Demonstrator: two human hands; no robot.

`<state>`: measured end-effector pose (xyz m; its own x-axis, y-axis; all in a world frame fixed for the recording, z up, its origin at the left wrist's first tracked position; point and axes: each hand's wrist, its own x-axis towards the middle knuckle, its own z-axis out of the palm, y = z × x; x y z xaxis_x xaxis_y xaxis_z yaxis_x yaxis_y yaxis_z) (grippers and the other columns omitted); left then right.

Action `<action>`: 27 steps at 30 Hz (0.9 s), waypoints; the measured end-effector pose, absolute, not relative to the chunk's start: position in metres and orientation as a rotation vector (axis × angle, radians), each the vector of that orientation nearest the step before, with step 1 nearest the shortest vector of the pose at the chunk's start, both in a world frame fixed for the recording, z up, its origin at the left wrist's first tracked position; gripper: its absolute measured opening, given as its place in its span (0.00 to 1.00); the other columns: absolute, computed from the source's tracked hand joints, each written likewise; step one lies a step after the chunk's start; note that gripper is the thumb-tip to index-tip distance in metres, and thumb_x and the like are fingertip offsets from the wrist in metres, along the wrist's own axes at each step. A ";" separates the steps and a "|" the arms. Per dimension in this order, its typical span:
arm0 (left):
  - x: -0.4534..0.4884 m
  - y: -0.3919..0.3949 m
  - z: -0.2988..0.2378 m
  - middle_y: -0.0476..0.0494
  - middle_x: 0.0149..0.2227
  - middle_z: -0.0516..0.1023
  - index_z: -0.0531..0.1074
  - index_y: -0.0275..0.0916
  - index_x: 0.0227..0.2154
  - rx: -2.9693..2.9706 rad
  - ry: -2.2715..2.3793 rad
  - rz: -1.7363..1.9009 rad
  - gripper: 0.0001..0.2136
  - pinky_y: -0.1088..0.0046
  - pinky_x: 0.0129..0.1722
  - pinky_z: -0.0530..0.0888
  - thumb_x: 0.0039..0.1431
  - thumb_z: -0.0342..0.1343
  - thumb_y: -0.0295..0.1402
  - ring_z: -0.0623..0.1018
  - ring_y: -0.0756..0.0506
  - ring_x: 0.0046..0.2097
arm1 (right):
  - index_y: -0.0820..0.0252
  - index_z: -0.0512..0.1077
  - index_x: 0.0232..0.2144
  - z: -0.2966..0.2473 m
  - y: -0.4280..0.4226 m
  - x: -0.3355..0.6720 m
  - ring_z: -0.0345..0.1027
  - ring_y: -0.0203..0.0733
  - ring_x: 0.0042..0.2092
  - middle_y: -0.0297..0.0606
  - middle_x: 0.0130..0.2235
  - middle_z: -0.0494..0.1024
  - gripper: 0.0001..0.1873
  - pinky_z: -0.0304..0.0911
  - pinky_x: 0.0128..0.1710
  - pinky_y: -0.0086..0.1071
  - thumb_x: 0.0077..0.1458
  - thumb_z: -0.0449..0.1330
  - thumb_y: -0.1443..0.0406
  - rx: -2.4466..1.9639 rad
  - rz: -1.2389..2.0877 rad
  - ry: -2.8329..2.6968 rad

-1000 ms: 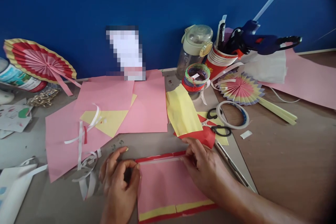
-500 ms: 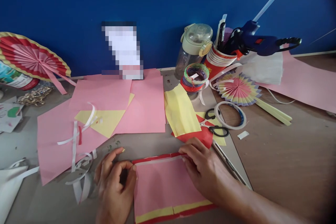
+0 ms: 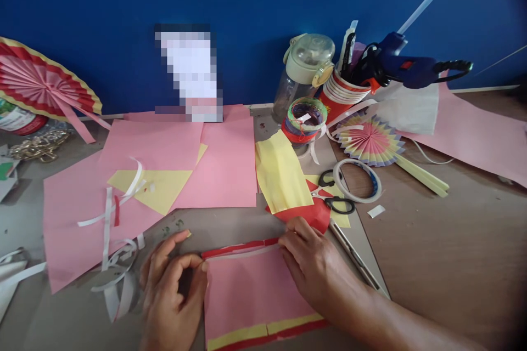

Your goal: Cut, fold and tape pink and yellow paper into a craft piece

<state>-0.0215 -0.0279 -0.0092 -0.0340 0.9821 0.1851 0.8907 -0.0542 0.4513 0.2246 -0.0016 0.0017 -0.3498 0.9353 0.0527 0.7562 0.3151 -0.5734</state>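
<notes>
Sheet (image 3: pixel 242 285): lying on the surface (image 3: pixel 448 241) between both hands, pink, with red along far and near edges and yellow inside the near one.
Left hand (image 3: pixel 177 288): pinching the far left corner.
Right hand (image 3: pixel 315 263): closed at the fingertips on the far red edge.
Tight side: red paper (image 3: pixel 310 216) just beyond Right hand; metal tool (image 3: pixel 356 258) just beside.
Open room: narrow below pink papers (image 3: pixel 230 170); wide right of metal tool.
Since a second ago: lower at right fingertips; unchanged at left corner.

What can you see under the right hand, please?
Part of the pink sheet runs beneath the right hand; its upper red border reaches the fingers. The border's right end and the sheet's upper right corner are covered.
</notes>
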 end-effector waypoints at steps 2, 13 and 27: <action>-0.022 -0.028 -0.008 0.40 0.49 0.71 0.70 0.43 0.25 2.034 1.991 0.705 0.09 0.55 0.47 0.68 0.60 0.51 0.36 0.69 0.37 0.51 | 0.60 0.67 0.26 0.001 -0.002 0.226 0.63 0.38 0.30 0.39 0.30 0.67 0.13 0.61 0.30 0.30 0.57 0.47 0.75 -1.503 0.724 -2.207; -0.024 -0.030 -0.004 0.41 0.49 0.72 0.69 0.43 0.26 2.055 1.917 0.748 0.07 0.56 0.48 0.69 0.59 0.52 0.34 0.70 0.38 0.51 | 0.61 0.70 0.41 -0.004 -0.004 0.225 0.66 0.41 0.35 0.42 0.36 0.68 0.17 0.64 0.32 0.31 0.53 0.47 0.77 -1.465 0.696 -2.190; -0.026 -0.046 0.009 0.42 0.49 0.70 0.68 0.46 0.29 2.332 1.662 0.829 0.06 0.53 0.55 0.61 0.53 0.54 0.25 0.62 0.36 0.59 | 0.61 0.70 0.28 0.002 -0.004 0.225 0.62 0.37 0.31 0.38 0.33 0.65 0.12 0.58 0.31 0.30 0.57 0.49 0.73 -1.437 0.810 -2.168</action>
